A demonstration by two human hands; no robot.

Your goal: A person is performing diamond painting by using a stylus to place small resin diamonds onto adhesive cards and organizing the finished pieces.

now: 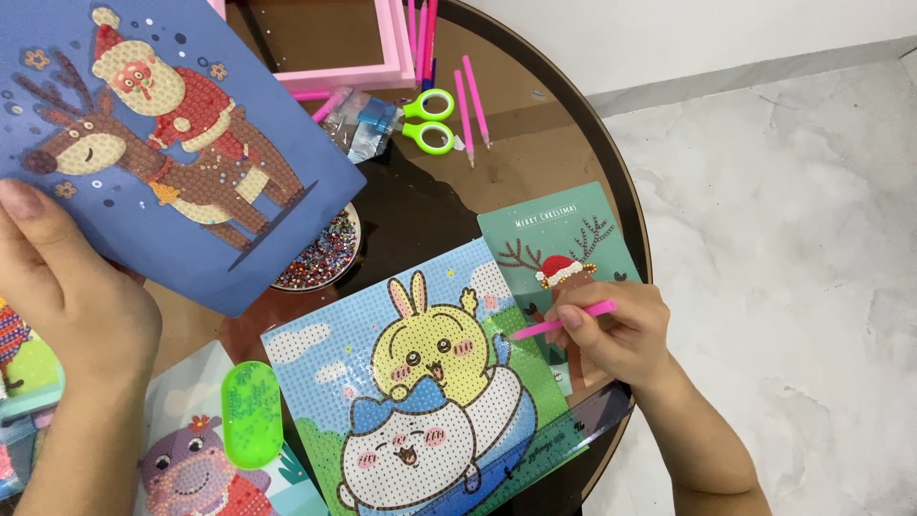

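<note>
While the left hand (72,287) lifts the blue reindeer-and-Santa diamond painting (172,134) off the table (564,143), its fingers clamped on the lower left edge of the card with the thumb on the face, the right hand (616,334) holds a pink drill pen (564,321) in a writing grip, fingers closed around the shaft, tip aimed at the right edge of the yellow-rabbit-and-white-cat canvas (420,382) lying flat near the table's front. To place beads well here, the pen wants to come down near upright so the bead seats square in its cell, and the canvas should stay flat; the clear ruler (564,444) along its lower edge looks able to keep rows straight, though whether it presses on the sheet I cannot tell. The raised card hangs over the round dish of mixed beads (325,253), so it is best kept level and clear of the dish rim. The green bead tray (252,413) rests on a hippo picture (191,468) to the left, well apart from the pen hand. Green-handled scissors (428,119), spare pink pens (470,105), a green reindeer card (559,248) and a pink frame (353,72) lie farther back.
</note>
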